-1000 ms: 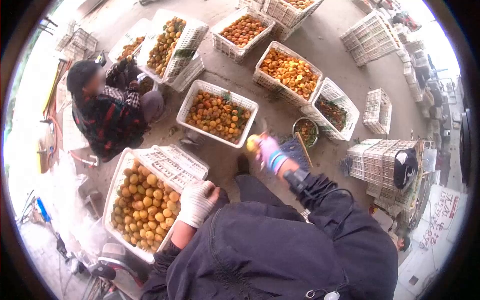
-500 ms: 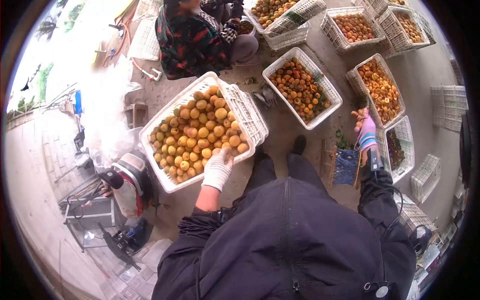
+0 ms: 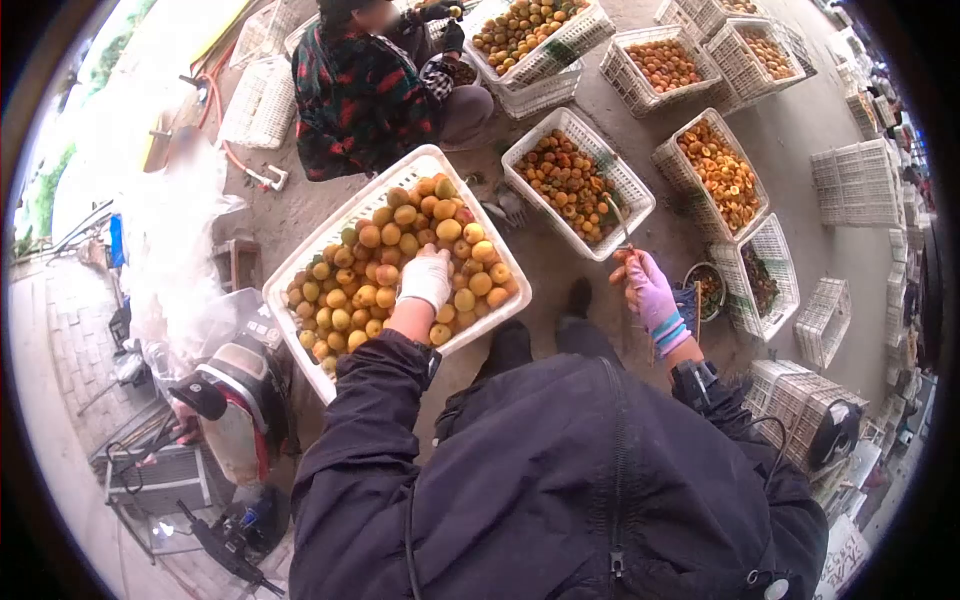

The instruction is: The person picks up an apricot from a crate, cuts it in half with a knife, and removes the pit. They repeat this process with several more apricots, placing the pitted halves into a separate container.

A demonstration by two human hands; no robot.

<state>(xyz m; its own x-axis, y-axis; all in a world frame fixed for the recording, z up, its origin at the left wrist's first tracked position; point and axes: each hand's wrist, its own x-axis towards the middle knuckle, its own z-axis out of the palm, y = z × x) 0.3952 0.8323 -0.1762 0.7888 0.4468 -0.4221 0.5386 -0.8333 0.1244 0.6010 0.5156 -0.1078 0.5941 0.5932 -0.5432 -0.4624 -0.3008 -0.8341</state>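
A white plastic crate [image 3: 345,222] full of whole yellow-orange apricots [image 3: 375,285] stands at the left, raised above the floor. My left hand [image 3: 425,282], in a white glove with bare fingertips, reaches into it with its fingers curled on an apricot, partly hidden. My right hand [image 3: 652,290], in a purple glove with bare fingertips, is closed in front of my body. From its fingers a thin, slim tool [image 3: 618,215] points up, perhaps a small knife. Just beyond that hand is a white crate [image 3: 637,210] of darker apricots.
A person [image 3: 365,90] sits low at the back left. Crates of halved apricots [image 3: 722,170] and leafy scraps [image 3: 762,280] stand at the right. More filled crates [image 3: 660,65] are behind. A basket [image 3: 708,290] lies near my right hand. A scooter [image 3: 235,410] is at the left.
My right hand has moved left from beside the halved-apricot crate to in front of me. My left hand has gone from the crate's near edge deeper among the apricots. The view has shifted.
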